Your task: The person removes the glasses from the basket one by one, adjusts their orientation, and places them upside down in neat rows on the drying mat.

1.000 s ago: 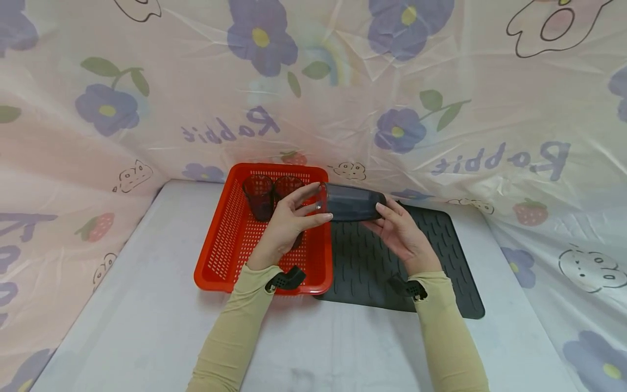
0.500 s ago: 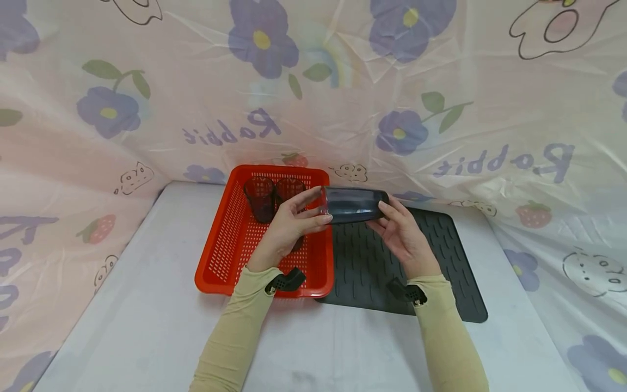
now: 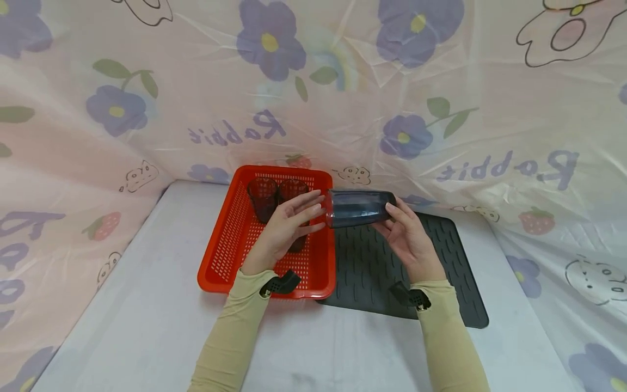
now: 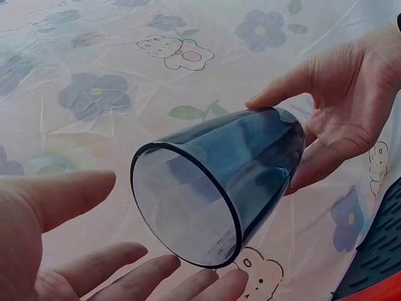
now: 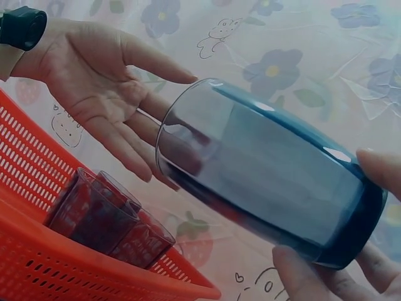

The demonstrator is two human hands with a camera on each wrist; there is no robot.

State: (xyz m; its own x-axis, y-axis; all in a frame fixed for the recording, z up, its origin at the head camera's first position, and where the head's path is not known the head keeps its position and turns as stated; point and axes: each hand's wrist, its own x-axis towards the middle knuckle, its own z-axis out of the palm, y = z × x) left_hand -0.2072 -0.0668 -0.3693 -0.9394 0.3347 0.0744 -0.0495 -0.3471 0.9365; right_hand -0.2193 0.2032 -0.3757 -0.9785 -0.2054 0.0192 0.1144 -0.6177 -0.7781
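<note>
A dark blue-grey drinking glass [image 3: 361, 208] lies on its side in the air, its mouth toward the left. My right hand [image 3: 409, 234] grips it near the base, thumb on one side and fingers on the other. At the rim, my left hand [image 3: 286, 226] is spread with fingers straight. In the left wrist view the left fingers [image 4: 119, 269] stand around the mouth of the glass [image 4: 219, 182], apart from it or barely near it. The right wrist view shows the right fingers [image 5: 301, 273] under the base end.
A red plastic basket [image 3: 215, 272] stands left of centre, with several dark glasses [image 3: 263, 204] inside. Right of it lies a dark ridged mat [image 3: 362, 277]. A patterned sheet [image 3: 318, 125] hangs behind the white table [image 3: 147, 305].
My left hand has loosened from the rim and its fingers have straightened. The glass has shifted slightly right and down in view, still in my right hand.
</note>
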